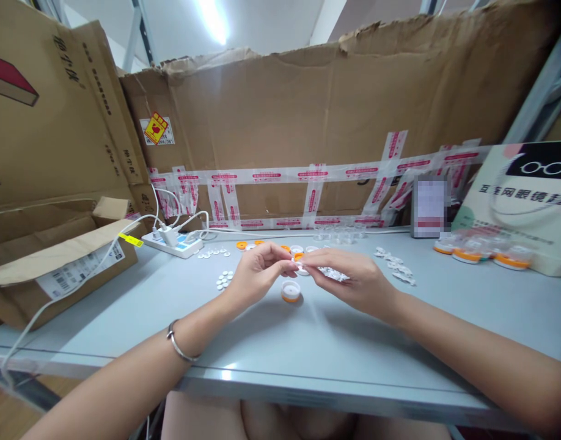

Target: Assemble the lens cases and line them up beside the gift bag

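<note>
My left hand (261, 273) and my right hand (349, 276) meet fingertip to fingertip above the table. Both are closed in a pinch, with a small white part (300, 267) apparently between them; its exact shape is too small to make out. Just below the fingers, a round cup-like piece with a white top and orange base (290, 291) rests on the table. Behind my hands are more orange round pieces (242, 245), partly covered by my fingers. Small white discs (224, 280) lie left of my left hand. Small white pieces (395, 265) are scattered beyond my right hand.
A power strip (173, 243) with white cables sits at the back left, near an open cardboard box (74, 269). Clear cups (338, 234) stand along the back. Orange-based clear containers (467, 255) and a paper bag (523, 208) are at right. Large cardboard (280, 110) walls the rear.
</note>
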Demonstrator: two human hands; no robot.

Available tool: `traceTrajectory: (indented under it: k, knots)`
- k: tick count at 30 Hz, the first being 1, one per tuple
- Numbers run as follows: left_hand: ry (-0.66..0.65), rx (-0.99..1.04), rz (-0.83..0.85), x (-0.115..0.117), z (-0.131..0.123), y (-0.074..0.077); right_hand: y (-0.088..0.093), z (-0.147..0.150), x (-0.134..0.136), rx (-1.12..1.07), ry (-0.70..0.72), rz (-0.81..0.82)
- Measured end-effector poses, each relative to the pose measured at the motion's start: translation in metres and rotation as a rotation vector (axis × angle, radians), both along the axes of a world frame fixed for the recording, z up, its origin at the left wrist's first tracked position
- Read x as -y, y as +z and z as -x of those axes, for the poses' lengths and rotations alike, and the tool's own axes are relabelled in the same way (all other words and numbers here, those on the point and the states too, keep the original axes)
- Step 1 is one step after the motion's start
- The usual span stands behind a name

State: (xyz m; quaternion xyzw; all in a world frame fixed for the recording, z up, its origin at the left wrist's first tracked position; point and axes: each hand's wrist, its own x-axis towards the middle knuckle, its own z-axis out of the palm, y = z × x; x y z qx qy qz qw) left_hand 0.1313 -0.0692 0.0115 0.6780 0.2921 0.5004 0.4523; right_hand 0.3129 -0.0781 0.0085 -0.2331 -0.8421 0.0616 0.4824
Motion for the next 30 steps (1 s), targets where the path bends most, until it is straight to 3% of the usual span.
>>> traceTrajectory:
  k: [4, 8, 11, 13, 15, 18, 22, 25, 30]
  knots:
    - [0.010, -0.058, -0.022, -0.001, 0.000, -0.001, 0.000, 0.001, -0.001, -0.102, 0.028, 0.320]
    - [0.070, -0.162, -0.229, -0.002, 0.003, -0.001, 0.002, 0.003, -0.004, -0.261, 0.142, 0.705]
    - [0.089, -0.257, -0.394, -0.002, 0.005, -0.001, 0.006, 0.005, -0.007, -0.296, 0.184, 0.850]
    - [0.101, -0.284, -0.409, -0.003, 0.006, -0.001, 0.008, 0.002, -0.011, -0.289, 0.195, 0.917]
    - [0.138, -0.283, -0.370, -0.004, 0.007, -0.001, 0.009, -0.006, -0.021, -0.299, 0.137, 0.925]
    - [0.193, -0.275, -0.315, -0.006, 0.008, -0.001, 0.007, -0.033, -0.041, -0.241, -0.113, 0.757]
    - [0.182, -0.295, -0.307, -0.009, 0.010, -0.002, -0.001, -0.070, -0.066, 0.173, -0.399, 0.705]
    - [0.161, -0.311, -0.304, -0.010, 0.010, -0.003, -0.011, -0.080, -0.076, 0.308, -0.457, 0.691]
    - [0.158, -0.333, -0.300, -0.009, 0.009, -0.003, -0.024, -0.078, -0.084, 0.367, -0.427, 0.637]
